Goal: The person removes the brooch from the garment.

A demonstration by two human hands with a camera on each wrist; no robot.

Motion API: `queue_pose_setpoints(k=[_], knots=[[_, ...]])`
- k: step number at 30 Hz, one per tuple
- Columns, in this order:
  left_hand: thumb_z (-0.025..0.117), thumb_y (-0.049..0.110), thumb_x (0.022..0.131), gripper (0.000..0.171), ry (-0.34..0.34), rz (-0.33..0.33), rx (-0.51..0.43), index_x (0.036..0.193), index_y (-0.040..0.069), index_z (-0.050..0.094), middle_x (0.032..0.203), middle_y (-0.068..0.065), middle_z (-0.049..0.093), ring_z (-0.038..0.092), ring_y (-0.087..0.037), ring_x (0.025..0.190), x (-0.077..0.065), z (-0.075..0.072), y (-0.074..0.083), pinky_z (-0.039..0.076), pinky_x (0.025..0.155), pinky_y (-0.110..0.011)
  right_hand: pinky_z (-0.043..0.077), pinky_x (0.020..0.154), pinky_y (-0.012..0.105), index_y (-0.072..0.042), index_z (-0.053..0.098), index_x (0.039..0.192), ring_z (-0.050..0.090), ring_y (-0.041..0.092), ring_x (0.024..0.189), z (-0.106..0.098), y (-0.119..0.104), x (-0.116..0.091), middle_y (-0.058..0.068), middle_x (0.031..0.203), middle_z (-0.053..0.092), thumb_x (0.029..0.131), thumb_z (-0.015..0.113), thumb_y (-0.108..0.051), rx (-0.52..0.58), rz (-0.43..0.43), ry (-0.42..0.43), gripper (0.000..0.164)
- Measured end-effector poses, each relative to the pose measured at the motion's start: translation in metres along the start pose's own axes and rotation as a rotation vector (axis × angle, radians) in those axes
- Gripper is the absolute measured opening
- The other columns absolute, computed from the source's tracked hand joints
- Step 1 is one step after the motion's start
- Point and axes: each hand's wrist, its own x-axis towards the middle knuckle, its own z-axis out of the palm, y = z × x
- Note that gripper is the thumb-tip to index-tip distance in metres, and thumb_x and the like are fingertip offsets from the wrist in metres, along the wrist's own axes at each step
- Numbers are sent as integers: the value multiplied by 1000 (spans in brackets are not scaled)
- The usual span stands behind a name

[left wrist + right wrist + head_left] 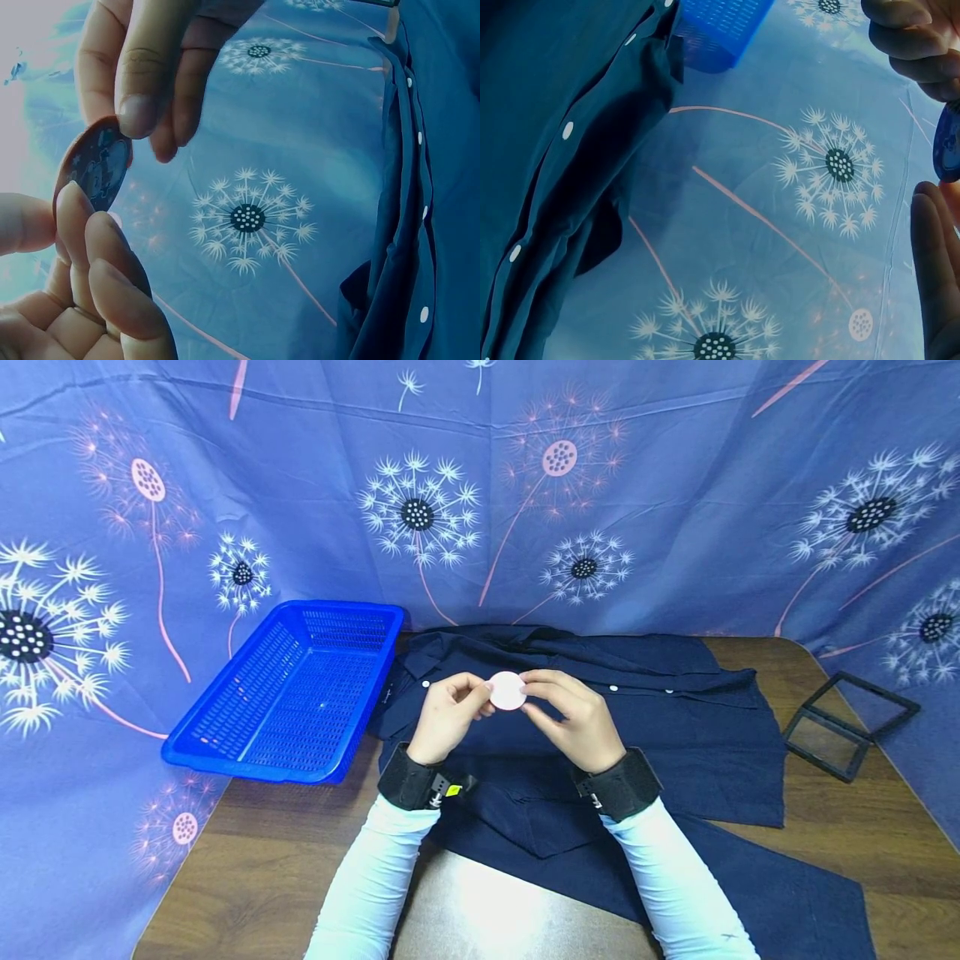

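Observation:
A small round disc [507,691] is held up over the dark navy shirt [697,760], and its pale pink face shows in the head view. My left hand [444,718] pinches the disc's left edge between thumb and fingers. On the opposite edge, my right hand [577,718] grips it with thumb and fingertips. The left wrist view shows a dark printed picture on the disc's other face [105,165]. Only part of the dark disc [948,146] appears at the right border of the right wrist view. White buttons [613,688] run along the shirt lying on the table.
A blue plastic basket [330,774] with perforated sides stands at the left of the wooden table [247,860]. At the right edge lies a hinged black frame [827,742] with clear panes. A blue dandelion-print curtain [480,527] hangs behind and beside the table.

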Motion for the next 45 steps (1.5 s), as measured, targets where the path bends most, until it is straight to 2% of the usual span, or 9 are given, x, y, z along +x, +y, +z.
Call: queue_pose_setpoints(k=[8, 19, 27, 31, 35, 40, 45], knots=[[55, 2, 94, 18, 3, -21, -12, 87, -12, 64, 63, 5, 62, 60, -7, 60, 0, 1, 1, 48, 58, -21, 54, 92, 31, -4, 73, 97, 68, 28, 98, 1, -1, -1, 14, 107, 71, 72, 80, 8, -7, -31, 25, 28], [54, 3, 95, 19, 2, -36, -17, 88, -11, 64, 63, 6, 62, 60, -6, 60, 1, 3, 0, 48, 58, -21, 56, 86, 37, -2, 73, 95, 69, 29, 94, 2, -3, -2, 15, 102, 72, 72, 79, 10, -16, -52, 36, 27], [57, 10, 97, 22, 0, -44, -17, 86, -9, 64, 63, 5, 62, 60, -7, 61, 1, 5, -1, 48, 59, -22, 56, 85, 34, -2, 73, 96, 70, 28, 91, 0, -2, -1, 14, 101, 72, 73, 78, 10, -13, -75, 71, 26], [58, 18, 98, 24, 30, -9, 77, 88, -3, 65, 71, -5, 67, 62, -8, 67, 0, 6, -1, 51, 62, -26, 55, 88, 27, -2, 73, 96, 70, 28, 90, -2, 0, 0, 14, 100, 72, 73, 78, 11, 6, -65, 89, 26], [57, 24, 100, 24, 72, 60, 194, 93, 3, 67, 82, -13, 71, 66, -16, 76, -2, 6, 0, 51, 69, -27, 53, 89, 22, -1, 74, 95, 71, 26, 90, -4, 3, 0, 14, 99, 73, 74, 78, 11, 24, -47, 107, 25], [57, 28, 99, 23, 93, 144, 311, 100, 7, 66, 89, -8, 70, 65, -21, 81, -5, 8, 1, 48, 68, -24, 54, 87, 23, -1, 74, 93, 71, 26, 88, -8, 6, 1, 13, 96, 74, 74, 78, 10, 31, -23, 149, 22], [58, 30, 98, 21, 99, 200, 403, 103, 10, 65, 95, -5, 68, 62, -15, 85, -6, 8, -2, 51, 70, -33, 52, 88, 19, -2, 75, 93, 71, 26, 87, -15, 8, 1, 12, 94, 75, 75, 78, 9, 24, 45, 173, 21]])
